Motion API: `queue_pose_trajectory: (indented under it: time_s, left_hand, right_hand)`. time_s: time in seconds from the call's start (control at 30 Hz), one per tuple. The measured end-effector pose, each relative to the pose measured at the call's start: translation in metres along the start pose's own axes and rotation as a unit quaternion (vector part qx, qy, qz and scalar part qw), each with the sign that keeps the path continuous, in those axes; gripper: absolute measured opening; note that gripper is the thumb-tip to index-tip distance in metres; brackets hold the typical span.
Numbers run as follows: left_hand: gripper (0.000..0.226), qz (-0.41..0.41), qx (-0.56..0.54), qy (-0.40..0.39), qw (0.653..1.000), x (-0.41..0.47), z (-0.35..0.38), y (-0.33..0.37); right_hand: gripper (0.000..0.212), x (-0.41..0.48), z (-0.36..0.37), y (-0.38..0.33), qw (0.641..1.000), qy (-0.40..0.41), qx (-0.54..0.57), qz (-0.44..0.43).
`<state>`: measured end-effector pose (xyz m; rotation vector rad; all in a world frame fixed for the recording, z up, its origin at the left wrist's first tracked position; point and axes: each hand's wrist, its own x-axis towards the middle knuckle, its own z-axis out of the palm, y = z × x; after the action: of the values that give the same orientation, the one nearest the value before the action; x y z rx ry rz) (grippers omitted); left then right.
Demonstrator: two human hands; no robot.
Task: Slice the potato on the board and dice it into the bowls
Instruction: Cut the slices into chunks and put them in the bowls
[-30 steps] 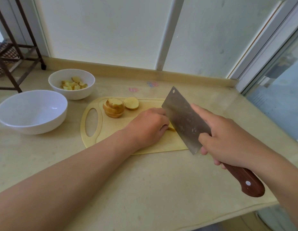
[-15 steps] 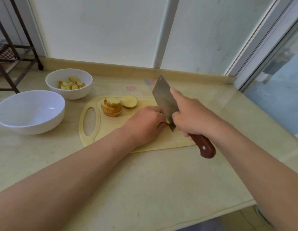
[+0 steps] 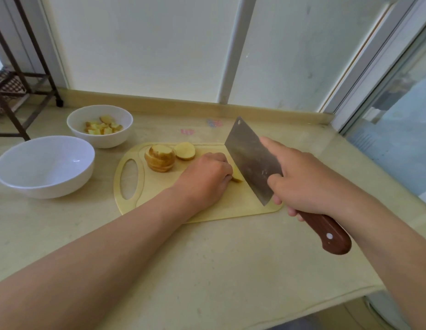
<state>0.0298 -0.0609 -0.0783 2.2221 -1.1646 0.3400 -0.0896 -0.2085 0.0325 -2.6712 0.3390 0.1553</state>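
The left hand point(image 3: 207, 177) lies knuckles-up on the board point(image 3: 164, 186), its fingers point(image 3: 225, 171) curled down on a pale potato piece point(image 3: 237, 178). Only a small wedge of the piece pokes out past the fingertips on their right, so its long axis cannot be told. The right hand point(image 3: 309, 184) grips the cleaver point(image 3: 250, 160) by its wooden handle, forefinger stretched along the flat of the blade. The blade leans away from the left hand. Its edge runs from far-left to near-right, just beside the left fingertips and against the exposed wedge. Whether it has bitten in or only rests there cannot be told. The coming cut seems to turn on that narrow gap: the piece sits between fingertips and edge, with the left hand the nearer of the two, so the knuckles likely need to guide the flat while the tips tuck back. Beyond the left knuckles, on the far side of the board, stand a stack point(image 3: 160, 158) of rounds and one slice point(image 3: 185, 151) beside it. Farther left are the small bowl point(image 3: 107, 141) holding dice point(image 3: 102, 128) and the big bowl point(image 3: 52, 186), with nothing visible in it.
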Motion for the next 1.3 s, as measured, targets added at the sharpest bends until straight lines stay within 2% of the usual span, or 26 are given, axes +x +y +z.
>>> queue_pose_trajectory:
  time_s: [0.27,0.63,0.73,1.0,1.13,1.3]
  left_hand:
    - [0.016,0.006,0.006,0.009,1.000,0.001,0.001,-0.003]
    - [0.015,0.010,0.005,0.013,1.000,0.001,0.003,-0.003]
    - [0.014,0.013,0.001,0.016,1.000,0.001,0.002,-0.001]
    - [0.014,0.015,-0.004,0.024,1.000,0.001,-0.001,-0.001]
    - [0.015,-0.011,-0.013,0.016,1.000,0.002,0.001,-0.002]
    - [0.011,-0.042,-0.036,0.023,0.998,0.002,-0.001,0.000]
  right_hand:
    - [0.081,-0.003,0.007,-0.007,1.000,-0.012,-0.001,-0.007]
    - [0.083,-0.012,0.013,-0.017,0.994,-0.031,-0.101,0.007]
    - [0.085,0.004,0.020,-0.025,0.995,-0.028,-0.098,0.014]
    - [0.087,0.031,0.019,-0.011,0.997,0.007,0.074,0.020]
    - [0.085,0.025,0.006,0.012,0.984,0.043,0.173,0.030]
    - [0.074,0.019,-0.006,0.032,0.955,0.042,0.292,0.030]
